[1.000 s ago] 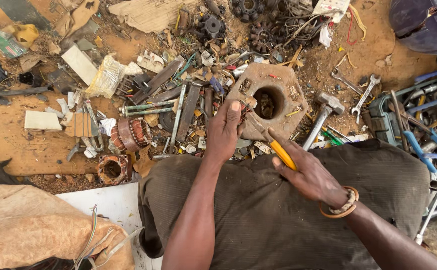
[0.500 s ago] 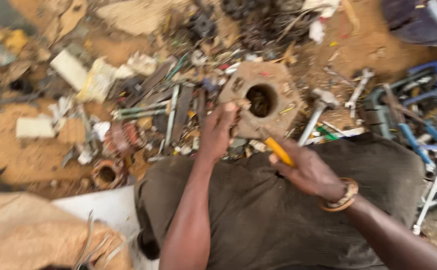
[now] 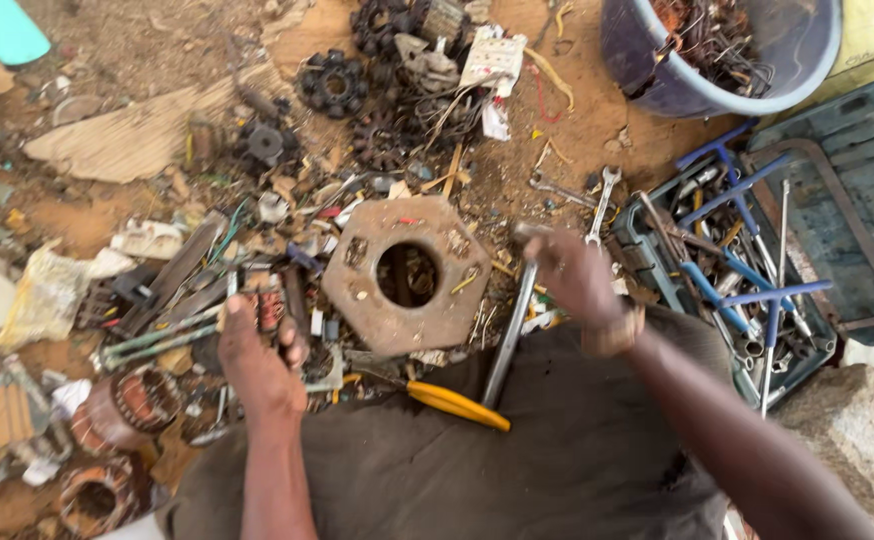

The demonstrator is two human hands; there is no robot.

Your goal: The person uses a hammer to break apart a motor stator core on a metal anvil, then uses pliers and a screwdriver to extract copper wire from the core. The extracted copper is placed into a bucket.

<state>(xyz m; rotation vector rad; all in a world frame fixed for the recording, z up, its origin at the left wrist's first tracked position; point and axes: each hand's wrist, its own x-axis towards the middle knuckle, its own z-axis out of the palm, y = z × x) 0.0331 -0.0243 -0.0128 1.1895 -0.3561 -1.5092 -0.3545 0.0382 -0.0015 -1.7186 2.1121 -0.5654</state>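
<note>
A rusty hexagonal metal plate with a round hole lies on the ground in front of my lap. My left hand is left of it, fingers curled around a small reddish copper-wound part. My right hand, blurred, is just right of the plate and grips a hammer near its head, the grey metal handle slanting down onto my dark cloth. A yellow-handled tool lies loose on the cloth below the plate.
A blue tool crate with wrenches and blue-handled tools stands at the right, a purple basin of scrap wire behind it. A stone sits lower right. Gears, metal strips and copper coils litter the sandy ground.
My right hand let go of the yellow-handled tool, which now lies on the cloth, and took the hammer. My left hand left the plate and moved left onto the wound part.
</note>
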